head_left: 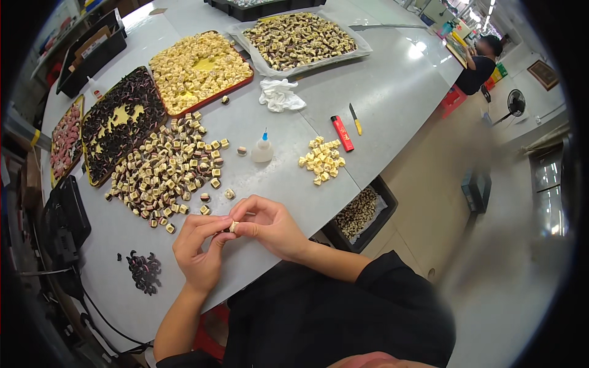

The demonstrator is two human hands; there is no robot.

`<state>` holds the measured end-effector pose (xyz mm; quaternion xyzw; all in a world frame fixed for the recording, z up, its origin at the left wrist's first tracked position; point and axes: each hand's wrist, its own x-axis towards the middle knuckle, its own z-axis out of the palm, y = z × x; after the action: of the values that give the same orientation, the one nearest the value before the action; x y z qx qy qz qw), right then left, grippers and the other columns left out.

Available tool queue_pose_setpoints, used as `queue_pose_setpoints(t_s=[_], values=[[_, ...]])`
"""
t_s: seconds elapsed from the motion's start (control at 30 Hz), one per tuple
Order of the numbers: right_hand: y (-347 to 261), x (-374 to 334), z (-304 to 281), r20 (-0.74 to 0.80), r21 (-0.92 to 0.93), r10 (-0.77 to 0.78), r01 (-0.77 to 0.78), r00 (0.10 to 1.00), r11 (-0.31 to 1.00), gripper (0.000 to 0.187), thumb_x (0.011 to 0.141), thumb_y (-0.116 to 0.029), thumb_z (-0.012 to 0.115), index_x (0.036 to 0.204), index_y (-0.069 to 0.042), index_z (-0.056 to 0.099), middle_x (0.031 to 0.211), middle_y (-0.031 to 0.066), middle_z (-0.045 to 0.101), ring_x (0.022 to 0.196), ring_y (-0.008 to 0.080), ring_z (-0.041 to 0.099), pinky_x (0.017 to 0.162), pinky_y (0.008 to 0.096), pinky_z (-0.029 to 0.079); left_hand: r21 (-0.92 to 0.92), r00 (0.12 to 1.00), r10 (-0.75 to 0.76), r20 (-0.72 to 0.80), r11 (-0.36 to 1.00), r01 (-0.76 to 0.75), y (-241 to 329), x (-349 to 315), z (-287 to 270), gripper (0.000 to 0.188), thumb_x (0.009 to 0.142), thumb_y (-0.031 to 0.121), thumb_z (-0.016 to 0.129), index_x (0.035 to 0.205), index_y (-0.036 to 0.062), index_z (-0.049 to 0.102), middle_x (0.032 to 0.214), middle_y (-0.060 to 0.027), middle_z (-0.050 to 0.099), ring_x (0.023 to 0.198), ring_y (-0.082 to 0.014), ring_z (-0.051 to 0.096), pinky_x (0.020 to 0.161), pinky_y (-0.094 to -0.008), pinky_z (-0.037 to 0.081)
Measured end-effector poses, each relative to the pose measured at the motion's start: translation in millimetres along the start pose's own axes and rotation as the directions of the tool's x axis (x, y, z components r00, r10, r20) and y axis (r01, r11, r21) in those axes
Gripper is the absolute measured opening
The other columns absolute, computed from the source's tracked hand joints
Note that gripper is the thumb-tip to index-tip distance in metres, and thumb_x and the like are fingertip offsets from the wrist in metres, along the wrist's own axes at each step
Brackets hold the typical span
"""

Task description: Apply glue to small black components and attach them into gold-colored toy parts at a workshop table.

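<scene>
Close to the table's near edge, my left hand point(199, 248) and my right hand point(273, 228) meet fingertip to fingertip. Pinched between them is a small cream-and-dark block point(233, 227), partly hidden by the fingers. Beyond my left hand spreads a heap of similar small blocks point(165, 168), and a single block point(229, 194) lies just past my fingers. A pile of plain cream pieces point(322, 159) is off to the right. Small curved black pieces point(144, 272) lie left of my left wrist. A squeeze bottle point(262, 151) with a blue needle tip stands upright ahead.
Trays of black pieces point(116, 147), cream pieces point(199, 52), pink pieces point(66, 138) and finished-looking blocks point(300, 40) line the far side. A red bar-shaped object point(342, 134), a yellow-handled knife point(356, 122) and crumpled white cloth point(280, 95) lie on the table point(392, 80). A person point(478, 64) sits beyond.
</scene>
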<state>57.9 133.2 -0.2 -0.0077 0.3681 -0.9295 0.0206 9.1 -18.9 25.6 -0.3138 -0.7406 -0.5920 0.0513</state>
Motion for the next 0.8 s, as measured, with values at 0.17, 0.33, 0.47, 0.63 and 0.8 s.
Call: queue_pose_setpoints(t_s=[0.17,0.33,0.47,0.63,0.8], values=[[-1.3,-2.6,-0.4,-0.002,0.026,0.055,-0.055,0.998,0.998,0.016,0.084,0.0,0.062,0.098,-0.001,0.055,0.104,0.008,0.055,0.096,0.0152,0.055,0.083,0.0285,0.045,-0.064,0.999,-0.041,0.0,0.997,0.041,1.2,-2.4,0.2,0.02,0.071,-0.003,0.07,0.09,0.0025,0.068,0.086,-0.0091,0.065,0.077,-0.0182,0.059,0.067,-0.0254,0.046],[1.3,-2.4,1.3,0.0,0.126,0.144,-0.143,0.99,0.982,0.015,0.084,0.0,0.061,0.097,-0.001,0.055,0.104,0.009,0.055,0.096,0.0155,0.055,0.082,0.0283,0.045,-0.104,0.994,-0.112,-0.006,0.988,0.111,1.5,-6.8,-6.2,0.019,0.072,-0.003,0.07,0.089,0.0014,0.068,0.086,-0.0095,0.065,0.078,-0.0178,0.059,0.068,-0.0256,0.046],[6.6,0.2,-2.0,-0.005,0.057,0.034,-0.034,0.999,0.998,0.013,0.086,-0.001,0.06,0.097,0.002,0.056,0.102,0.0095,0.057,0.093,0.0157,0.058,0.083,0.0288,0.048,-0.208,0.978,-0.207,-0.008,0.957,0.201,-5.1,-6.2,-4.8,0.019,0.072,-0.005,0.069,0.091,0.0006,0.068,0.089,-0.0099,0.064,0.08,-0.0171,0.058,0.07,-0.0253,0.045],[-4.7,1.5,-0.1,-0.008,0.063,0.09,-0.089,0.996,0.994,0.012,0.083,0.001,0.061,0.095,0.0,0.057,0.104,0.0098,0.055,0.095,0.0161,0.056,0.085,0.0287,0.046,-0.426,0.975,-0.218,0.043,0.879,0.215,-12.7,-3.7,-1.0,0.021,0.075,-0.004,0.068,0.095,0.0007,0.068,0.096,-0.009,0.064,0.086,-0.0153,0.056,0.075,-0.0261,0.043],[-7.1,1.7,4.6,-0.017,0.02,0.131,-0.131,0.991,0.991,0.014,0.084,-0.007,0.063,0.094,-0.003,0.054,0.106,0.0083,0.052,0.088,0.0127,0.053,0.078,0.0237,0.044,-0.519,0.957,-0.285,0.052,0.811,0.27,-13.8,-6.1,1.2,0.021,0.076,-0.002,0.069,0.097,0.0016,0.067,0.097,-0.0086,0.063,0.087,-0.0148,0.056,0.075,-0.026,0.043]])
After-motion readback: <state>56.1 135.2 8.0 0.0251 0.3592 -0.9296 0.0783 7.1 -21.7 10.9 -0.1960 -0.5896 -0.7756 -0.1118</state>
